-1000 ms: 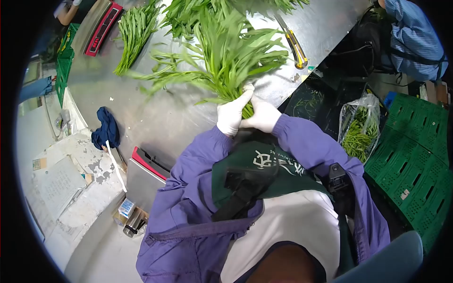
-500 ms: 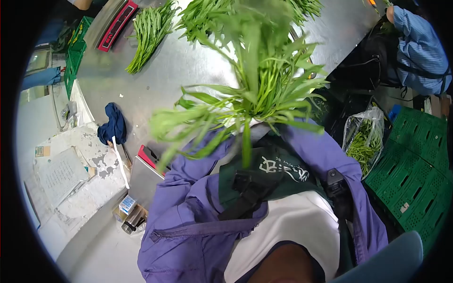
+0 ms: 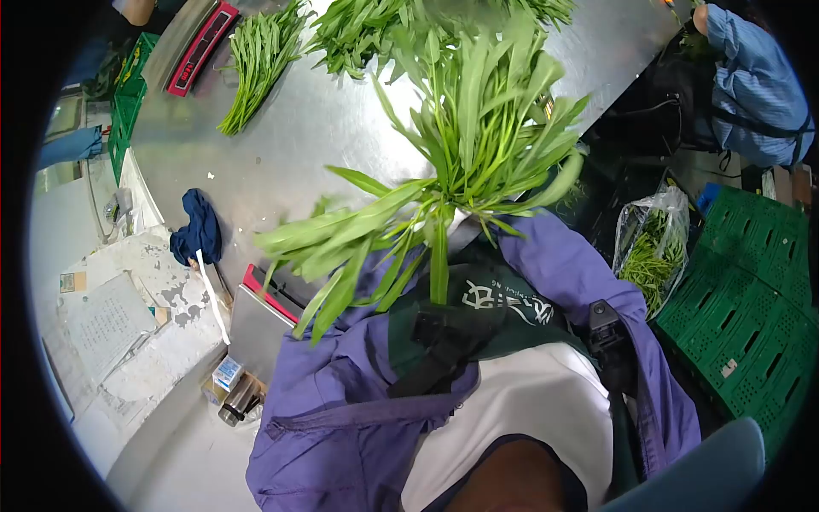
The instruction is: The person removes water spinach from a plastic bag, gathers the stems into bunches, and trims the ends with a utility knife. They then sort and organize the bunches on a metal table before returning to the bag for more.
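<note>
A leafy bunch of what looks like water spinach [image 3: 478, 128] is held up before my chest, its leaves fanning upward and out to the left. Both purple sleeves run to the bunch's lower middle. Only small whitish patches of my left hand [image 3: 419, 227] and my right hand [image 3: 461, 222] show there, apparently gloved and closed around the stems. Leaves hide nearly all my fingers. Beyond, on the metal table [image 3: 299, 136], lie a smaller neat bunch of greens [image 3: 260, 68] and a larger pile of greens [image 3: 354, 30].
A red-edged scale [image 3: 201, 49] stands at the table's far left. Nearer are a dark blue cloth [image 3: 198, 226] and another red-edged device [image 3: 269, 294]. On the right are a plastic bag of greens [image 3: 653, 256], green crates [image 3: 734, 290] and a person in a blue sleeve [image 3: 755, 85].
The held bunch has shifted slightly and its leaves look less blurred, with the left-hand leaves swung a little lower. The whole view has moved slightly; the table items remain in place.
</note>
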### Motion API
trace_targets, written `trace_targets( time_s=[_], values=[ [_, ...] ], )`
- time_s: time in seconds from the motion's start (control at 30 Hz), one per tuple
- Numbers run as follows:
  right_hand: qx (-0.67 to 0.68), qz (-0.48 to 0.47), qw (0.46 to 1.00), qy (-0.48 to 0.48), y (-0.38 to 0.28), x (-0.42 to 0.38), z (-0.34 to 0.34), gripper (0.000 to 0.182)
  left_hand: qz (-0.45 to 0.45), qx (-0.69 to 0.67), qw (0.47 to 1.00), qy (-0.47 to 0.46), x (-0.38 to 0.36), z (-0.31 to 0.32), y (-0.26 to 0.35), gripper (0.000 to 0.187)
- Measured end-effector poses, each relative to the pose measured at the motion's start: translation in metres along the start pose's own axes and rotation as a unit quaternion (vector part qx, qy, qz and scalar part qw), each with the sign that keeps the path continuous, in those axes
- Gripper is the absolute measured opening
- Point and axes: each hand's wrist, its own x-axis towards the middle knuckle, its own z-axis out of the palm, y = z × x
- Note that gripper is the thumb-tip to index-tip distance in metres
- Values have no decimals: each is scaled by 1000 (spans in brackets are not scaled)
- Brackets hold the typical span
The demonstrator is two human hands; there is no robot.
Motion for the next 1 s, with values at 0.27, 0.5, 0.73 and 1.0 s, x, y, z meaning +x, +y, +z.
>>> trace_targets(
  time_s=[0.27, 0.5, 0.73, 1.0],
  values=[
    [194, 6, 979, 61, 27, 6, 25, 29, -28, -420, 907, 27, 19, 1, -12, 25],
    [125, 191, 968, -103, -41, -17, -34, 30, -226, -406, 861, -208, -22, -63, 1, 27],
    [-171, 128, 963, -166, -87, -23, -42, 41, 322, 401, 855, -58, -32, -65, 114, 75],
    [-115, 58, 988, -86, -100, -43, -38, 44, 335, 432, 833, -86, -8, -48, 34, 28]
  ],
)
